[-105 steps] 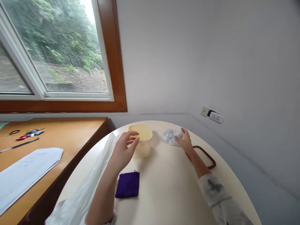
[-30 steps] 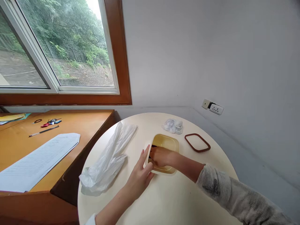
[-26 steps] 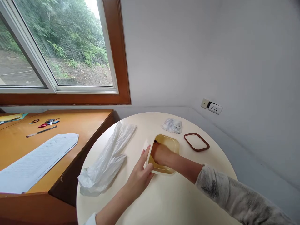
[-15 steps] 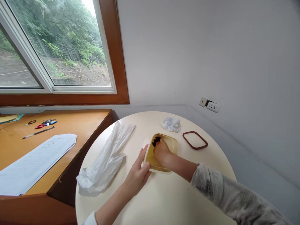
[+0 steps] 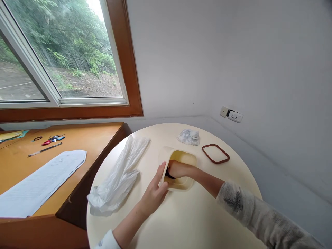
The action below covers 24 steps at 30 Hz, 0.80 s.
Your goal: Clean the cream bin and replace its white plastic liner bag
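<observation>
Pale yellow plastic is forming the tub (image 5: 181,184), which is sitting a little below and right of the middle of the frame, over the table (image 5: 202,221). Compared with half a second ago, the cloth (image 5: 169,174) is now showing lower, close to the left inner wall, and is no longer poking into the upper left corner of the tub. Together with it, the right hand (image 5: 178,169) is now pointing left instead of upward. To my judgement, this is meaning that the work is passing along the inner wall and is not being finished. The right hand is holding the cloth with bent fingers, but its fingertips are hiding, so how tight they are I cannot tell. The left hand (image 5: 155,192) is gripping the rim, thumb at the near side and fingers along the left side. The tub is leaning, its mouth facing toward the camera, and its inside is looking smooth and paler than before. Of the cloth, only a very dark strip is showing. Further up, a bundle (image 5: 188,137) and a brown ring (image 5: 219,162) are lying apart from the tub
</observation>
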{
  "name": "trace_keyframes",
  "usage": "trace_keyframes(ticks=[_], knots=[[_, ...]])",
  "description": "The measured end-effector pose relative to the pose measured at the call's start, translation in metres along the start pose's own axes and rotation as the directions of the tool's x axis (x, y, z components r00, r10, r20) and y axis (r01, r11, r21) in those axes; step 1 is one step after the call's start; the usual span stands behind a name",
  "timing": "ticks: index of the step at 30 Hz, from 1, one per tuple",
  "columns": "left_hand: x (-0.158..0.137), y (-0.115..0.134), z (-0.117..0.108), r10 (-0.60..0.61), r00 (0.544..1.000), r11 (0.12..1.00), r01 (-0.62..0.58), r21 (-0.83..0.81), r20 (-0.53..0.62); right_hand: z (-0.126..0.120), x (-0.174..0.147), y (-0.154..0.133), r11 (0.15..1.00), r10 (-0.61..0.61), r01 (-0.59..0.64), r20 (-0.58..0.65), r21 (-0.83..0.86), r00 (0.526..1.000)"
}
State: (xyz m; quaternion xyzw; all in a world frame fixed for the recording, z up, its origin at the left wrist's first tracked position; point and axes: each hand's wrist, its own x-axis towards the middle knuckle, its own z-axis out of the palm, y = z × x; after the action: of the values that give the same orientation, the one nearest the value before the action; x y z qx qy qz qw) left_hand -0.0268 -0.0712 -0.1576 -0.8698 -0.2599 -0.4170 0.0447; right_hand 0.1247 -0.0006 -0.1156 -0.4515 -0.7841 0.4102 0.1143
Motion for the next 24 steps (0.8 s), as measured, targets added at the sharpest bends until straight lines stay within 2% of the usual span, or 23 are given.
trace_keyframes(ticks=[4,10,16,18,20,22,24], knots=[[-0.004,-0.004,0.004,-0.047,0.999,0.999,0.046,-0.026,-0.011,-0.004,-0.009,-0.005,1.0,0.0,0.0,0.044,0.0,0.999],[0.002,-0.008,0.007,-0.09,0.994,0.993,0.084,-0.085,-0.067,0.004,-0.004,-0.004,0.999,0.038,-0.037,0.013,-0.039,0.999],[0.013,-0.012,0.006,-0.153,0.984,0.985,0.145,-0.092,-0.087,-0.011,-0.03,-0.016,0.998,-0.037,0.039,0.039,-0.052,0.999],[0.017,-0.014,0.005,-0.16,0.985,0.985,0.155,-0.078,-0.065,-0.021,-0.044,-0.023,0.991,-0.034,0.041,0.054,-0.126,0.998],[0.021,-0.017,0.004,-0.172,0.984,0.984,0.17,-0.049,-0.05,-0.027,-0.056,-0.029,0.963,0.032,-0.016,0.058,-0.271,0.998],[0.023,-0.021,0.004,-0.166,0.985,0.986,0.165,-0.022,-0.038,-0.028,-0.064,-0.032,0.895,0.109,-0.081,0.038,-0.439,0.993],[0.024,-0.024,0.004,-0.137,0.99,0.99,0.137,-0.013,-0.025,-0.026,-0.067,-0.031,0.833,0.131,-0.104,0.011,-0.544,0.991]])
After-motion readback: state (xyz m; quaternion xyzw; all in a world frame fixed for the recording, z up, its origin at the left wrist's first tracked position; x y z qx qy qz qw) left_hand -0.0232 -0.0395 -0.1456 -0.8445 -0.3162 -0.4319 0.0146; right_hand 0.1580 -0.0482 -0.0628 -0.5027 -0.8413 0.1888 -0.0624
